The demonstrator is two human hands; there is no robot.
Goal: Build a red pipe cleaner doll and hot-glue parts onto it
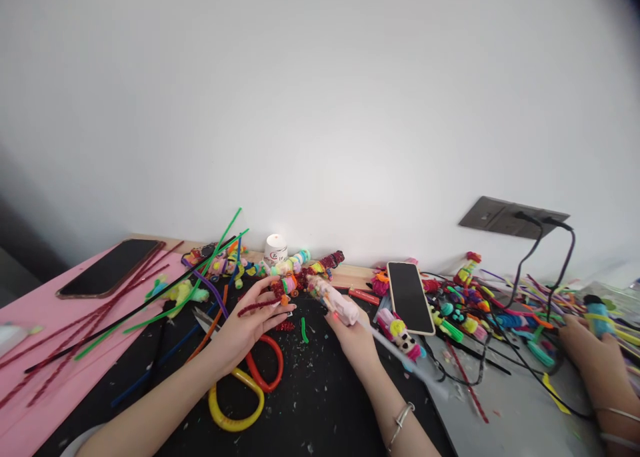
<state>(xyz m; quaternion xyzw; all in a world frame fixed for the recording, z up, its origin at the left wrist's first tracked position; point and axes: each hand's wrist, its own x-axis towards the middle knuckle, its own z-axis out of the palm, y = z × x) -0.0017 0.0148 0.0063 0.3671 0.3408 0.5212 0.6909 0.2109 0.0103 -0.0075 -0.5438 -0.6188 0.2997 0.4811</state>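
Note:
My left hand [247,325] pinches a dark red fuzzy pipe cleaner [257,305] with a small orange and green piece at its tip, over the black mat [320,404]. My right hand [353,334] is closed around a pink glue gun [336,302] whose nozzle points toward the left hand's piece. Scissors with red and yellow handles [250,385] lie under the left wrist. Red scraps lie between the hands.
Long pipe cleaners [165,297] fan over a pink sheet [55,350] holding a phone [111,266]. A second phone [410,297] lies right of centre amid coloured pieces. Another person's hand [593,350] works at the right. Cables run to a wall socket [510,216]. A white tape roll [276,248] stands by the wall.

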